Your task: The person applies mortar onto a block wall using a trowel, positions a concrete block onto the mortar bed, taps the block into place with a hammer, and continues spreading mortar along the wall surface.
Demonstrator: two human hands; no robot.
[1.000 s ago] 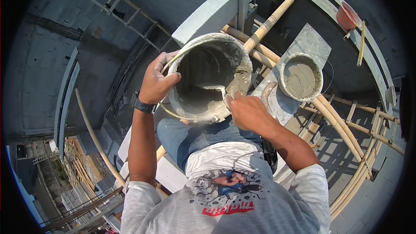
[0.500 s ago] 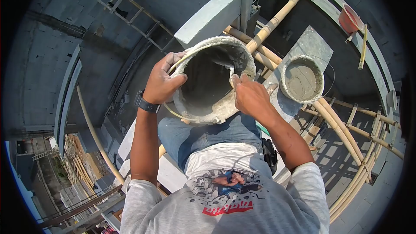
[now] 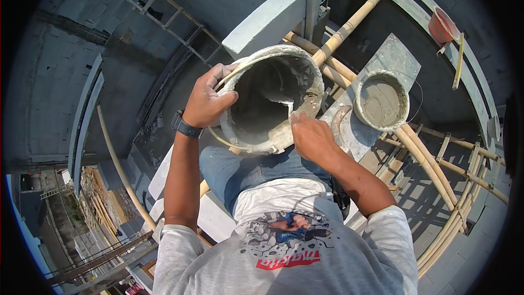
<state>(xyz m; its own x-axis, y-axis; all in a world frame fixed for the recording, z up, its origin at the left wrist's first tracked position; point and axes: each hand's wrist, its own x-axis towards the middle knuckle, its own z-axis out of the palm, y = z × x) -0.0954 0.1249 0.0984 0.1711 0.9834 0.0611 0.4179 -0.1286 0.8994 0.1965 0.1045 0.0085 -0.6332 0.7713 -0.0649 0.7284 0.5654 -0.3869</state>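
Near the bucket (image 3: pixel 275 51), a pail (image 3: pixel 386 128) seemingly holds mortar (image 3: pixel 380 102)

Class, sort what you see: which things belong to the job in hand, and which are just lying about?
In the job:
- large bucket, tilted, gripped by the left hand
- mortar-caked tool, in the right hand
- probably the smaller mortar bucket, within reach

Apparently lying about:
- red bucket
- ladder
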